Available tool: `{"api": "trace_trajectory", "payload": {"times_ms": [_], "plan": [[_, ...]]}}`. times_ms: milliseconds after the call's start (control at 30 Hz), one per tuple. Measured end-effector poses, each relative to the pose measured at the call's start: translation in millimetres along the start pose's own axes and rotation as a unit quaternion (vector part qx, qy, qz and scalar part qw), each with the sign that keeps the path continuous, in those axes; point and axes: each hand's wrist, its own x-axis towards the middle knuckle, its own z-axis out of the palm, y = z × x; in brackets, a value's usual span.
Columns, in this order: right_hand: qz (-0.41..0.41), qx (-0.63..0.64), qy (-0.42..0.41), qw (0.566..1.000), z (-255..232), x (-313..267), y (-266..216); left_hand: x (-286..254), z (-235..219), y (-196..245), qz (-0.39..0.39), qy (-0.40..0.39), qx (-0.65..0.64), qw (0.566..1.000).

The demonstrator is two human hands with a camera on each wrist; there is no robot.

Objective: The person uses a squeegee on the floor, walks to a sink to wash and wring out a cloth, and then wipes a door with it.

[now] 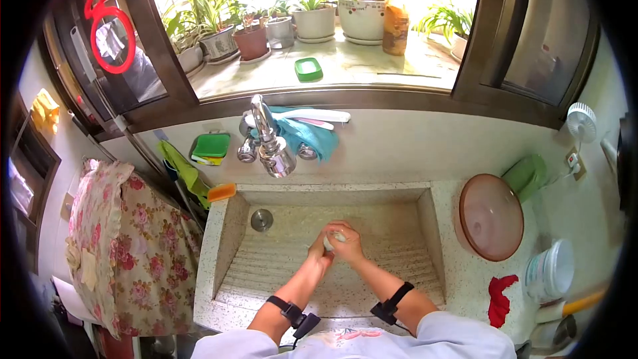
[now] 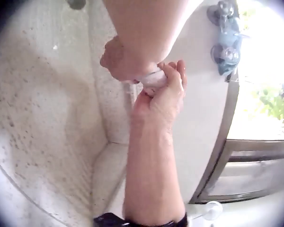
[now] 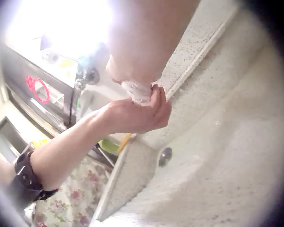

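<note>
Both hands meet low over the stone sink (image 1: 339,279), around a small white crumpled lump (image 3: 138,92), possibly wet cloth. Much of the lump is hidden by the fingers, and I cannot tell its kind. My left hand (image 1: 318,250) cups it from the left with bent fingers, as the right wrist view shows. From the right, my right hand (image 1: 348,246) grips it, its fingers curled round the lump in the left wrist view. Each forearm wears a black strap with a camera.
Behind the sink stands a chrome tap (image 1: 274,153) with a blue cloth (image 1: 312,138) beside it. An orange sponge (image 1: 221,192) sits on the left corner. On the right counter are a brown basin (image 1: 492,216), a white bucket (image 1: 553,269) and a red cloth (image 1: 500,299).
</note>
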Motion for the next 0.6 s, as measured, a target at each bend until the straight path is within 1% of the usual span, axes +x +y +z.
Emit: {"api": "trace_trajectory", "payload": {"times_ms": [67,100,133,167,200,233,267,300,333,367,400,433,467,500,533,567,600], "plan": [[-0.042,0.009,0.002,0.999,-2,14,-24,-10,23,13,0.034,-0.058,-0.147,0.987],[0.040,0.146,0.016,0.988,-3,21,-23,-11,32,18,0.095,-0.043,-0.145,0.984],[0.125,0.278,0.030,0.952,-5,23,-22,-11,41,18,0.153,-0.024,-0.143,0.978],[0.211,0.404,0.045,0.889,-7,23,-21,-16,50,21,0.209,-0.002,-0.139,0.968],[0.238,0.467,0.045,0.851,-10,24,-19,-25,62,26,0.275,-0.004,-0.049,0.960],[0.263,0.526,0.045,0.808,-14,26,-17,-43,81,35,0.336,-0.006,0.042,0.941],[0.286,0.582,0.044,0.760,-16,29,-16,-57,93,40,0.394,-0.009,0.132,0.909],[0.364,0.554,0.066,0.746,-17,30,-34,-64,98,43,0.434,-0.049,0.179,0.881],[0.389,0.549,0.039,0.739,-20,32,-32,-61,98,46,0.503,-0.099,0.253,0.821],[0.415,0.545,0.012,0.729,-26,30,-27,-58,95,47,0.562,-0.145,0.325,0.747],[0.440,0.540,-0.016,0.717,-32,30,-22,-55,92,50,0.611,-0.189,0.393,0.661],[0.380,0.578,-0.105,0.714,-34,32,-21,-74,104,57,0.642,-0.229,0.431,0.591],[0.370,0.610,-0.147,0.685,-37,26,8,-79,107,59,0.645,-0.277,0.443,0.558],[0.357,0.640,-0.188,0.653,-36,18,56,-82,109,61,0.645,-0.325,0.454,0.521],[0.376,0.613,-0.223,0.658,-37,22,62,-84,113,65,0.644,-0.371,0.463,0.482],[0.393,0.586,-0.259,0.660,-36,32,46,-83,116,68,0.642,-0.416,0.471,0.440],[0.437,0.499,-0.283,0.693,-46,39,28,-80,119,71,0.635,-0.460,0.478,0.396]]}}
